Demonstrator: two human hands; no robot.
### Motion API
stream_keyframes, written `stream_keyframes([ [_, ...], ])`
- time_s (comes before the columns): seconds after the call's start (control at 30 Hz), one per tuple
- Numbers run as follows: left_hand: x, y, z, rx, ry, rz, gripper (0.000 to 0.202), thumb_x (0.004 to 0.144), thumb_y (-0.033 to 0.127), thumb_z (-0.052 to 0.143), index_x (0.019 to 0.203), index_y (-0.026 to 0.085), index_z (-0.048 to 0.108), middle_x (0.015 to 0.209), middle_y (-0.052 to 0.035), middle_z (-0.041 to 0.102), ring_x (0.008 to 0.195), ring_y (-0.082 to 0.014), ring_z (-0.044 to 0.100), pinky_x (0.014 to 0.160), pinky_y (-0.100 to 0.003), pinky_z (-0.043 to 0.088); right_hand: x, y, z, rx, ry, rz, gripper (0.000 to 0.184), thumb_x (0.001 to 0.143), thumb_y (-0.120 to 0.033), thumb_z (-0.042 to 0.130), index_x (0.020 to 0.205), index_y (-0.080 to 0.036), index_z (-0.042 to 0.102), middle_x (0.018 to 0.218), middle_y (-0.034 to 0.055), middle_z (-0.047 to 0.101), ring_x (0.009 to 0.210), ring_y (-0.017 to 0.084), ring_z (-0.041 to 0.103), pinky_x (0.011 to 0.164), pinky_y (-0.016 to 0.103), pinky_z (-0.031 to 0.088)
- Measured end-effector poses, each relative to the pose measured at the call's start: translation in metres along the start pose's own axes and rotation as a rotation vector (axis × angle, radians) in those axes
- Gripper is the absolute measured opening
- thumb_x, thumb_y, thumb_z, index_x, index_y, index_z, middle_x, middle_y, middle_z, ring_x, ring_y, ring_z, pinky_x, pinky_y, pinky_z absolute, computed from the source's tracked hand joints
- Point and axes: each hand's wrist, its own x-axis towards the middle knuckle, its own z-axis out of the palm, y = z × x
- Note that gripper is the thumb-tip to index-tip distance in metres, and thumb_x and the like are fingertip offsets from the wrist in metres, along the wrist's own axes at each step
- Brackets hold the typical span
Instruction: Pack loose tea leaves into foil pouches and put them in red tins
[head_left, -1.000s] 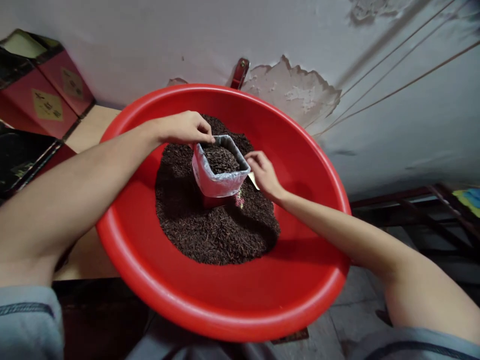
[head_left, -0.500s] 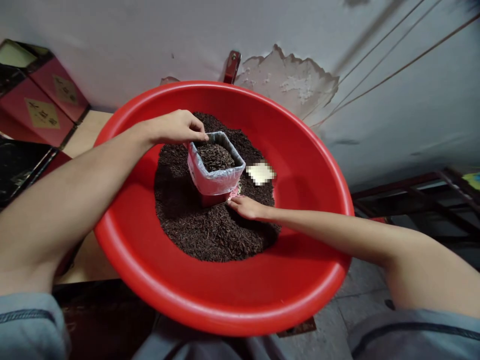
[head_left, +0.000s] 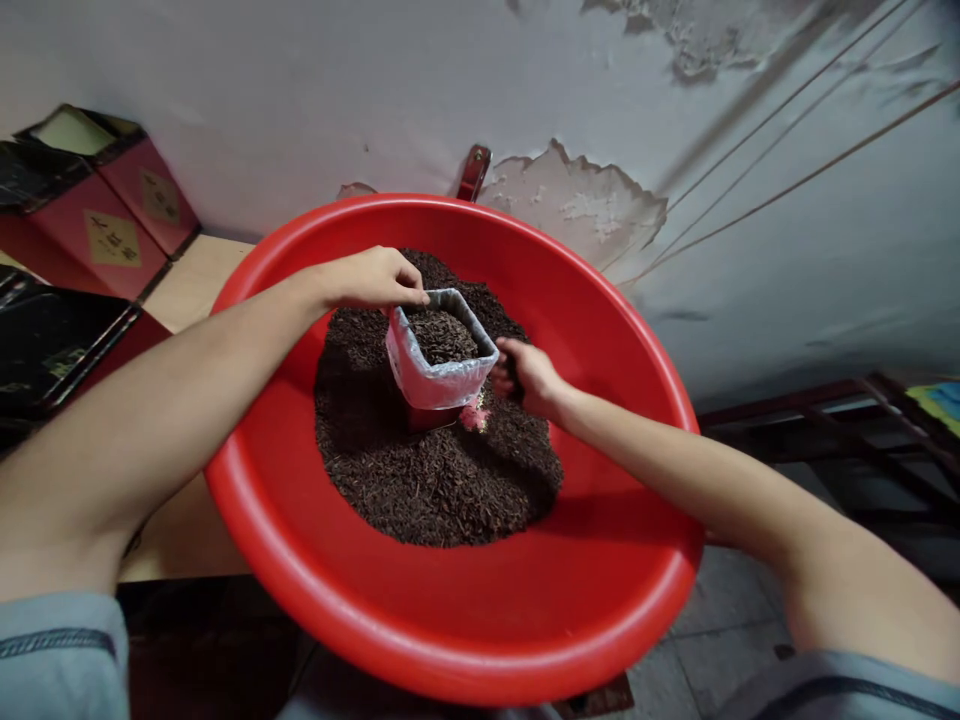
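A square red tin [head_left: 431, 416] lined with clear plastic stands in a heap of dark, dry tea leaves [head_left: 420, 490]; more leaves nearly fill it. The plastic liner [head_left: 442, 385] is folded down over its outer walls. My left hand [head_left: 382, 277] grips the back left part of the rim between thumb and fingers. Close to the right corner of the tin is my right hand [head_left: 536, 378], its fingers curled inward above the leaves. What it holds, if anything, is hidden, and I cannot tell whether it touches the rim.
The heap lies in a wide red basin [head_left: 465, 650]. At left, red tins with paper labels [head_left: 112, 238] and a black-topped box [head_left: 45, 340] stand on a wooden surface [head_left: 191, 275]. Behind is a peeling wall [head_left: 577, 190] with cords. A dark metal frame [head_left: 847, 400] stands at right.
My right hand has risen from the tin's lower right side to beside its upper right corner, fingers now curled. My left hand stays on the rim. The view has shifted slightly.
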Motion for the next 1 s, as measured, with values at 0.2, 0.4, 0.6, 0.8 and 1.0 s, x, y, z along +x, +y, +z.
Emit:
stream_keyframes([
  [0.2, -0.001, 0.002, 0.0, -0.006, 0.003, 0.024, 0.041, 0.08, 0.052, 0.06, 0.09, 0.016, 0.078, 0.081, -0.0054, 0.074, 0.074, -0.0169, 0.061, 0.07, -0.027, 0.041, 0.015, -0.097, 0.033, 0.174, 0.045, -0.315, 0.051, 0.094, -0.06, 0.055, 0.065, -0.025, 0.032, 0.053, -0.0067, 0.036, 0.043, 0.009, 0.03, 0.042, 0.025, 0.032],
  [0.4, -0.004, 0.002, 0.001, -0.004, 0.016, 0.038, 0.037, 0.083, 0.048, 0.059, 0.091, 0.017, 0.078, 0.085, -0.0054, 0.075, 0.077, -0.017, 0.063, 0.072, -0.027, 0.043, 0.035, -0.117, 0.087, 0.03, -0.086, -0.476, 0.062, 0.093, -0.082, 0.037, 0.068, -0.024, 0.035, 0.058, -0.0054, 0.038, 0.051, 0.01, 0.043, 0.05, 0.025, 0.04],
  [0.6, -0.001, -0.004, 0.002, -0.019, 0.01, 0.028, 0.036, 0.082, 0.048, 0.061, 0.09, 0.018, 0.078, 0.081, -0.0047, 0.074, 0.074, -0.0166, 0.062, 0.069, -0.026, 0.042, 0.045, -0.112, 0.102, -0.04, -0.17, -0.529, 0.065, 0.09, -0.084, 0.04, 0.065, -0.025, 0.032, 0.06, -0.0033, 0.036, 0.061, 0.013, 0.048, 0.055, 0.028, 0.043],
  [0.8, 0.0, -0.006, 0.003, -0.035, 0.02, 0.06, 0.036, 0.081, 0.05, 0.061, 0.085, 0.019, 0.078, 0.072, -0.0033, 0.069, 0.066, -0.0153, 0.057, 0.065, -0.027, 0.039, 0.036, -0.11, 0.1, -0.114, -0.202, -0.489, 0.059, 0.09, -0.08, 0.046, 0.07, -0.025, 0.045, 0.067, -0.0006, 0.046, 0.082, 0.019, 0.058, 0.071, 0.034, 0.052],
  [1.0, -0.002, 0.001, 0.003, -0.015, 0.035, 0.047, 0.034, 0.082, 0.044, 0.061, 0.091, 0.017, 0.08, 0.08, -0.0043, 0.072, 0.077, -0.0176, 0.061, 0.073, -0.028, 0.04, 0.004, -0.1, 0.079, -0.294, -0.12, -0.664, 0.043, 0.092, -0.066, 0.059, 0.081, -0.024, 0.058, 0.084, 0.0022, 0.061, 0.087, 0.018, 0.061, 0.082, 0.035, 0.051],
])
